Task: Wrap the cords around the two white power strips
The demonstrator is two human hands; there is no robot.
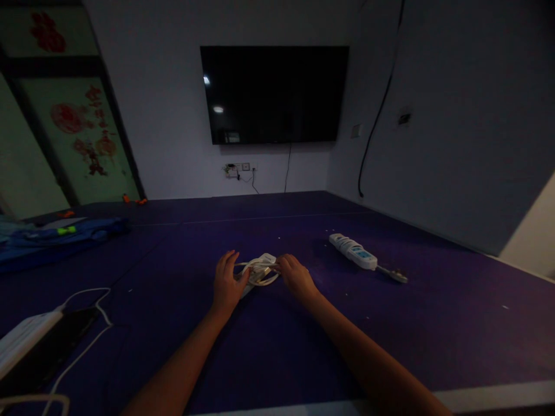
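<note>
A loosely coiled white cable (264, 280) lies over a white power strip (267, 258) on the purple surface, between my two hands. My left hand (225, 284) is curved around the left side of the bundle, its thumb against the cable and its fingers bent over the far side. At the right, my right hand (298, 278) is closed, pinching the cable between thumb and fingers. The coil and both hands cover much of the strip beneath. To the right, apart from my hands, lies another white power strip (354, 252), its cord wrapped round it and its plug (398, 276) sticking out.
A white power strip (28, 332) with a loose cord and a dark flat device (52, 346) lie at the lower left. Blue cloth (82, 237) is spread behind them. A television (275, 95) hangs on the far wall above sockets (245, 166). White specks dot the purple surface (277, 352).
</note>
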